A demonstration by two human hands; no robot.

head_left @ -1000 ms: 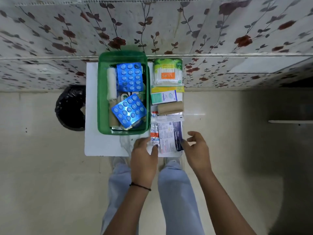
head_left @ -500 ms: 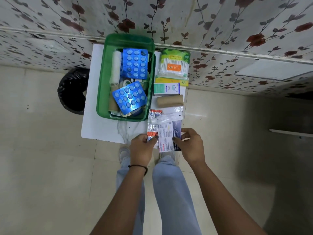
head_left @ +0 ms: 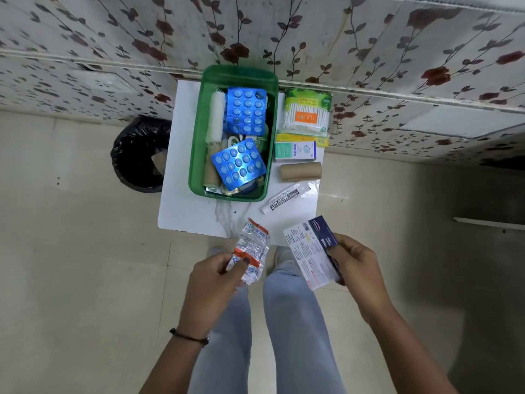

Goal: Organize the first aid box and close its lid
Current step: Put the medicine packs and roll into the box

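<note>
The green first aid box stands open on a small white table, with two blue blister packs and rolled bandages inside. No lid is in view. My left hand grips a silver and orange strip of tablets below the table's near edge. My right hand holds a white and dark blue medicine carton off the table's near right corner. A Cipladine ointment tube, a brown bandage roll, a teal Optibex box and a cotton swab pack lie right of the box.
A black-lined waste bin stands on the floor left of the table. A flower-patterned wall runs behind the table. My legs in light jeans are below, over a cream tiled floor.
Both hands lifted their items off the table and drew back toward me, moving apart. The ointment tube that lay under them is now uncovered. The camera has tilted.
</note>
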